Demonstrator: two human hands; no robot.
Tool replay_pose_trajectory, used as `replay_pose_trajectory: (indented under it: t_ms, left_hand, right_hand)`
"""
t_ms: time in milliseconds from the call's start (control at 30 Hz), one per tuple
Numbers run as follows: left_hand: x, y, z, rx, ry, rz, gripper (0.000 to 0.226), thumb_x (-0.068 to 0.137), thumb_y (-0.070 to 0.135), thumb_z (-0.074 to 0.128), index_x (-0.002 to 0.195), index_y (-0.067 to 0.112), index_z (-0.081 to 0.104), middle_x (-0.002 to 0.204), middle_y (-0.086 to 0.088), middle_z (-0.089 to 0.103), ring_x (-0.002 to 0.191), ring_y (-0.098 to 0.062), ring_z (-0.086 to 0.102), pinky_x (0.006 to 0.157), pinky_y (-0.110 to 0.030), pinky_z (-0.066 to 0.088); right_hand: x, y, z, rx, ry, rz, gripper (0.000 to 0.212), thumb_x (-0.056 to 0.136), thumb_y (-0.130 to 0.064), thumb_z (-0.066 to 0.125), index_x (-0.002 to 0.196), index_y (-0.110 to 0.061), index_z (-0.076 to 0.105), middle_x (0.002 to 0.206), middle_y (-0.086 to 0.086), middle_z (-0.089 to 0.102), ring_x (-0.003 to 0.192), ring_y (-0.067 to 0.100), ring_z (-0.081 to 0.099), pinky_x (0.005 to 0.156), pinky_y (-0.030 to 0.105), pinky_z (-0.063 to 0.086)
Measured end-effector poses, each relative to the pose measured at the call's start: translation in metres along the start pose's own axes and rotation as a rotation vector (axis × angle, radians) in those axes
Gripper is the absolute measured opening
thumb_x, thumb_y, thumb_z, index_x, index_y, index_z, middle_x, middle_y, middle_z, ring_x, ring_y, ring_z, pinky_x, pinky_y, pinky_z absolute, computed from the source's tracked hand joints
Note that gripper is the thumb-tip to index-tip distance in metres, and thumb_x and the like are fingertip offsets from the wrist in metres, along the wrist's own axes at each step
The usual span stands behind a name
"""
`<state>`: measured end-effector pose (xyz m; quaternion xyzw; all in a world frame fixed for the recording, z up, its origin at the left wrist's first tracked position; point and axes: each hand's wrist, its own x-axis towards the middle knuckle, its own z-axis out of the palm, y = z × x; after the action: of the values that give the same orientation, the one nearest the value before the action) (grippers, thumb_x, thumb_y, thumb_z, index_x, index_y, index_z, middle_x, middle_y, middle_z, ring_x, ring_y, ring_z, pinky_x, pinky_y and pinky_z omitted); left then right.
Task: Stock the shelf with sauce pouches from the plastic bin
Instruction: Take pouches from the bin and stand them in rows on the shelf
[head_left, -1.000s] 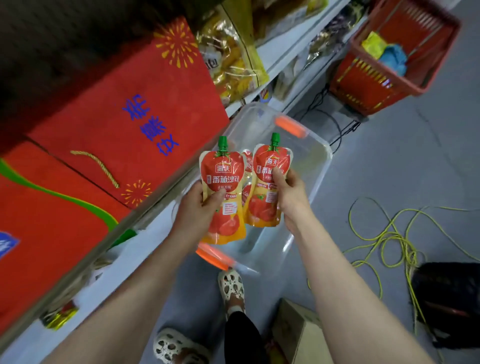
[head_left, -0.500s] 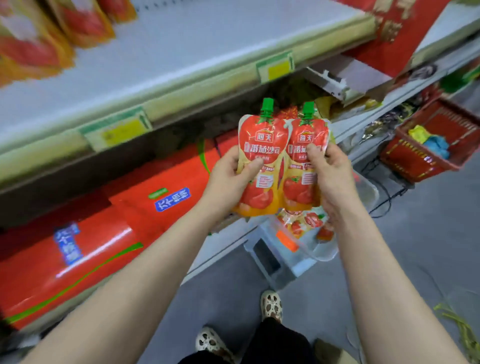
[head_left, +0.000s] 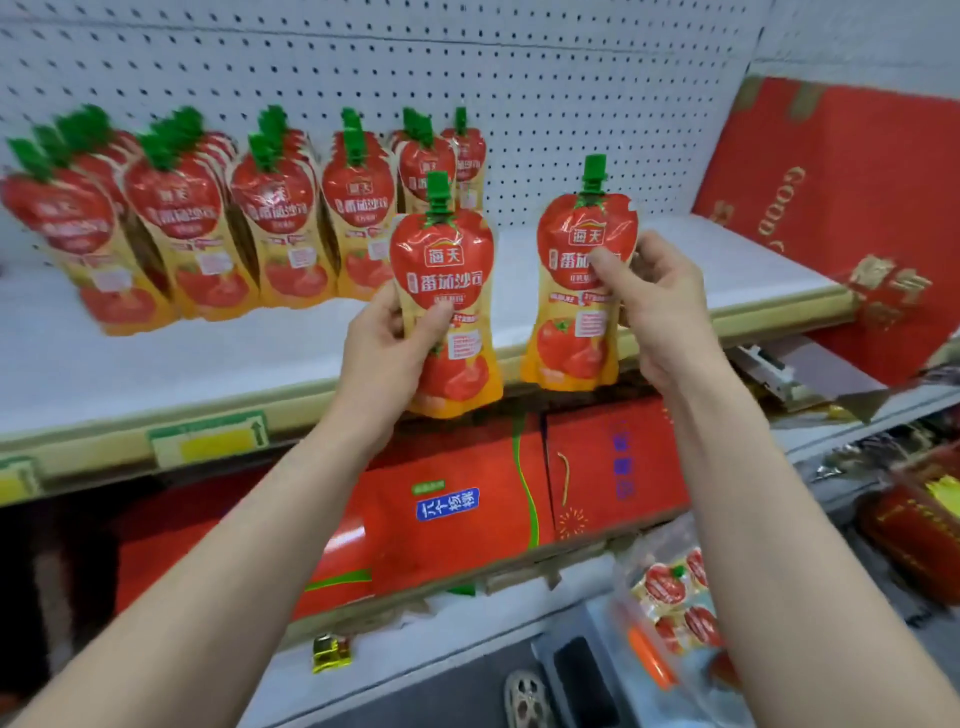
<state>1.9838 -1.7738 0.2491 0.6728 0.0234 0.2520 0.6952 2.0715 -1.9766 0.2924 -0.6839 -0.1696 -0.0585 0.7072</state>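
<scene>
Head view. Left hand (head_left: 382, 348), at frame centre, grips the left pouch (head_left: 447, 280) by its left edge, with the thumb across the front and the fingers behind. The pouch is upright with its green cap at 12 o'clock. It is held in front of the shelf (head_left: 260, 364) lip and does not rest on it.

Right hand (head_left: 660, 312), at 3 o'clock of the left hand, pinches the right pouch (head_left: 579, 322) by its right edge, thumb on the front label and fingers curled behind. This pouch is also upright with its cap up, and its base hangs level with the shelf lip. Contact with the shelf cannot be determined. The two pouches are near each other but do not touch.

Stocked row (head_left: 208, 234) stands on the shelf at 10 o'clock of the hands. It leans back toward the pegboard (head_left: 519, 67) in several files and is blurred. A red box (head_left: 841, 208) stands on the shelf at 2 o'clock. A price tag (head_left: 208, 441) is fixed to the shelf lip at 8 o'clock. Red cartons (head_left: 457, 509) fill the lower shelf at 6 o'clock.

Bin (head_left: 623, 623) is clear plastic and sits low at 5 o'clock, partly behind the right forearm. It holds more spare pouches (head_left: 665, 584), lying flat.
</scene>
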Motion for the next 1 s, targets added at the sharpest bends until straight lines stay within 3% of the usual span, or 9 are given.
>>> replay_pose_trajectory:
  t_ms: [67,200,300,467,567,733,1000]
  left_hand:
    - [0.014,0.006,-0.015,-0.008,0.077,0.027,0.014,0.091,0.016,0.063,0.104,0.021,0.064,0.097,0.004,0.073,0.09,-0.009,0.069,0.076,-0.025,0.054]
    - [0.04,0.008,-0.038,-0.028,0.248,0.035,0.017,0.093,0.018,0.062,0.109,0.017,0.061,0.095,0.01,0.073,0.088,-0.003,0.07,0.073,-0.02,0.054]
    - [0.055,0.001,-0.046,-0.025,0.31,0.03,0.019,0.093,0.018,0.061,0.112,0.016,0.061,0.096,0.011,0.072,0.089,-0.003,0.07,0.073,-0.02,0.055]
    - [0.073,-0.014,-0.049,-0.017,0.328,0.006,0.024,0.094,0.017,0.06,0.117,0.012,0.059,0.097,0.012,0.072,0.091,-0.002,0.069,0.073,-0.018,0.055]
    - [0.079,-0.023,-0.05,-0.01,0.335,-0.016,0.03,0.093,0.019,0.062,0.121,0.01,0.058,0.105,0.006,0.072,0.097,-0.007,0.069,0.08,-0.024,0.056]
    - [0.09,-0.032,-0.045,-0.026,0.344,-0.044,0.022,0.092,0.019,0.062,0.114,0.017,0.061,0.106,0.003,0.073,0.099,-0.011,0.069,0.085,-0.032,0.055]
    - [0.106,-0.034,-0.042,-0.013,0.34,-0.069,0.024,0.091,0.024,0.064,0.114,0.02,0.062,0.108,0.004,0.073,0.101,-0.012,0.069,0.085,-0.032,0.056]
  right_hand:
    - [0.027,-0.007,0.015,-0.014,-0.061,-0.014,0.012,0.091,-0.013,0.067,0.083,-0.021,0.064,0.078,-0.003,0.065,0.077,0.014,0.063,0.072,0.032,0.054]
    - [0.076,0.001,0.048,-0.059,-0.152,0.006,0.01,0.091,-0.011,0.067,0.087,-0.02,0.066,0.08,-0.004,0.069,0.068,0.0,0.067,0.062,0.014,0.051]
    - [0.106,0.019,0.067,-0.079,-0.177,0.051,0.01,0.092,-0.011,0.066,0.088,-0.02,0.065,0.079,-0.005,0.068,0.06,-0.007,0.064,0.055,0.01,0.046]
    - [0.148,0.048,0.095,-0.044,-0.189,0.131,0.008,0.094,-0.012,0.063,0.09,-0.018,0.065,0.087,0.0,0.071,0.076,0.01,0.069,0.064,0.026,0.055]
    - [0.168,0.061,0.111,-0.036,-0.21,0.166,0.009,0.096,-0.012,0.061,0.104,-0.011,0.065,0.097,0.004,0.072,0.085,0.016,0.07,0.07,0.031,0.057]
    - [0.195,0.073,0.135,-0.086,-0.216,0.183,0.011,0.095,-0.018,0.062,0.105,-0.019,0.066,0.11,0.005,0.073,0.101,0.022,0.07,0.092,0.047,0.056]
    - [0.215,0.083,0.147,-0.096,-0.216,0.151,0.004,0.094,-0.019,0.064,0.097,-0.021,0.064,0.106,0.009,0.072,0.098,0.027,0.07,0.091,0.051,0.056]
